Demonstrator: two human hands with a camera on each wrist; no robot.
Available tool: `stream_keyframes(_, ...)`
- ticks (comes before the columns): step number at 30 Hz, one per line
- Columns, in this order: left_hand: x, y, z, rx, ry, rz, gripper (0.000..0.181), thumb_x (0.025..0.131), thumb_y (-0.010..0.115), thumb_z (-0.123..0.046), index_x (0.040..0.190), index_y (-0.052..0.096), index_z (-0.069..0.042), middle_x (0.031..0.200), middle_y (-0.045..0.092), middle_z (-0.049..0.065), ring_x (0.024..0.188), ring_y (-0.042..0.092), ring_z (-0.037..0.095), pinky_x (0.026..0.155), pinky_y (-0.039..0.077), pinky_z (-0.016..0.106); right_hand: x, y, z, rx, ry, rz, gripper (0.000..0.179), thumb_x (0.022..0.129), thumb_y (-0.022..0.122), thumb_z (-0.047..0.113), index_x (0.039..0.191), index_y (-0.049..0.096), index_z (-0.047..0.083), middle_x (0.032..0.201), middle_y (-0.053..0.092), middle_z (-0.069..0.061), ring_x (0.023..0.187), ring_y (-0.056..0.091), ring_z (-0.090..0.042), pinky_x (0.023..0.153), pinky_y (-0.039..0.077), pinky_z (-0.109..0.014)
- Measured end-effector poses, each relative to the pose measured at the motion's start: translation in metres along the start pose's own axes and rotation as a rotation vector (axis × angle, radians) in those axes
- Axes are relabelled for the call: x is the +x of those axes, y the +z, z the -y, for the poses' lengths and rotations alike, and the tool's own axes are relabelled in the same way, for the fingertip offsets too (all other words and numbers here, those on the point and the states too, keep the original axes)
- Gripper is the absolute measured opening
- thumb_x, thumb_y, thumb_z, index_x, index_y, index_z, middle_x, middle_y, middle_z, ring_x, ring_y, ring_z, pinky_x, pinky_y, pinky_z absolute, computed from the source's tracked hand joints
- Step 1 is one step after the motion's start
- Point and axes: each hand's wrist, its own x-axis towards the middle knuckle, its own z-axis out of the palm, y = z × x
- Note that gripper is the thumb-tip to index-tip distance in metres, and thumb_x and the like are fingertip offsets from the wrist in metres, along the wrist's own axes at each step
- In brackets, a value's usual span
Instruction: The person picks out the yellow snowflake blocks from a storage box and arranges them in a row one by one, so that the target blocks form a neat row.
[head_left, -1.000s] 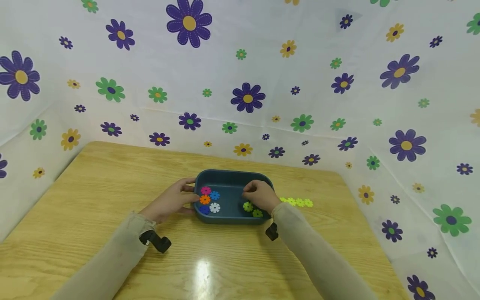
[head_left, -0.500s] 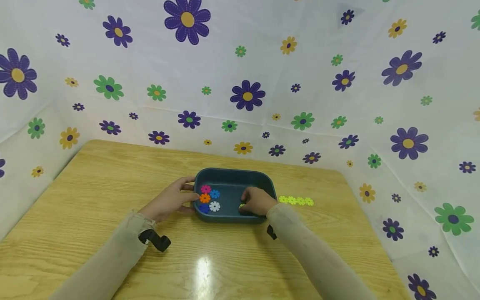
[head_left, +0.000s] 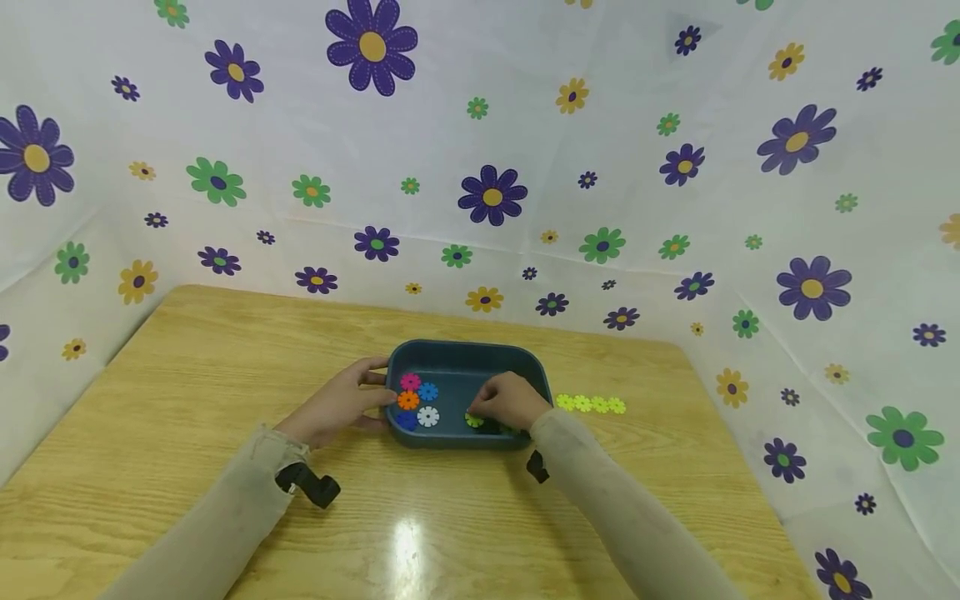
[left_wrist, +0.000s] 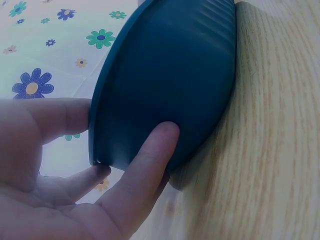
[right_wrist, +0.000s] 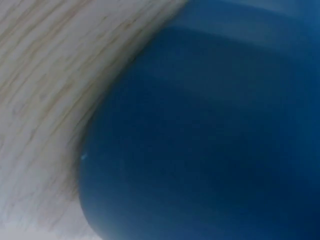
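Note:
A dark teal tray stands on the wooden table. My left hand grips its left end, with the thumb at the rim; the left wrist view shows fingertips against the tray's outer wall. Inside the tray, my right hand pinches a yellow-green snowflake disc low over the floor. Another green disc is mostly hidden below that hand. At the tray's left lie a pink disc, an orange disc, a light blue disc, a dark blue disc and a white disc.
To the right of the tray, a row of several yellow-green discs lies on the table. A flower-printed white cloth hangs behind and at both sides. In the right wrist view, the tray's blue-looking outer wall hides the right hand.
My right hand has lowered toward the tray's floor, and its fingertips have shifted left with a yellow-green disc. The left hand keeps its place on the tray's end.

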Motion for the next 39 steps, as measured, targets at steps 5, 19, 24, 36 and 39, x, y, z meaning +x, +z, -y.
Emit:
stream_keyframes(5,-0.002,0.002,-0.001,-0.003,0.005,0.006,0.068,0.102,0.061,-0.006,0.161,0.028,-0.007,0.149,0.036,0.03,0.119,0.062,0.042,0.09,0.062,0.05,-0.003,-0.003,0.001,0.043,0.001,-0.033,0.013,0.097,0.074,0.022,0.09,0.079,0.012,0.087,0.072,0.003,0.076,0.064,-0.013,0.069,0.056,-0.028)
stream_keyframes(19,-0.003,0.002,-0.003,0.001,0.004,0.008,0.068,0.103,0.062,-0.008,0.161,0.027,-0.007,0.148,0.037,0.03,0.115,0.064,0.039,0.088,0.062,0.049,-0.024,-0.052,-0.019,0.242,0.0,-0.104,0.021,0.102,0.068,0.025,0.108,0.076,0.006,0.099,0.072,-0.007,0.085,0.068,-0.024,0.081,0.061,-0.035)
stream_keyframes(24,-0.002,0.002,-0.003,0.004,-0.001,0.009,0.069,0.102,0.063,-0.009,0.161,0.027,-0.007,0.149,0.036,0.03,0.116,0.064,0.039,0.089,0.062,0.049,-0.04,-0.078,-0.049,0.288,0.072,-0.151,0.028,0.104,0.064,0.028,0.115,0.071,0.003,0.109,0.07,-0.013,0.097,0.066,-0.033,0.092,0.059,-0.047)
stream_keyframes(36,-0.002,0.0,-0.003,0.009,0.013,0.016,0.07,0.103,0.062,-0.008,0.162,0.024,-0.005,0.151,0.035,0.031,0.119,0.062,0.042,0.089,0.062,0.049,-0.07,-0.118,-0.15,0.236,0.231,-0.275,0.038,0.107,0.059,0.026,0.125,0.065,-0.007,0.115,0.068,-0.018,0.098,0.069,-0.028,0.093,0.06,-0.044)
stream_keyframes(39,-0.002,0.001,-0.003,0.011,0.009,0.012,0.07,0.103,0.062,-0.007,0.162,0.025,-0.006,0.151,0.035,0.031,0.12,0.061,0.042,0.089,0.062,0.049,-0.076,-0.121,-0.174,0.229,0.25,-0.292,0.039,0.107,0.059,0.023,0.126,0.064,-0.011,0.116,0.068,-0.021,0.091,0.069,-0.021,0.087,0.063,-0.038)
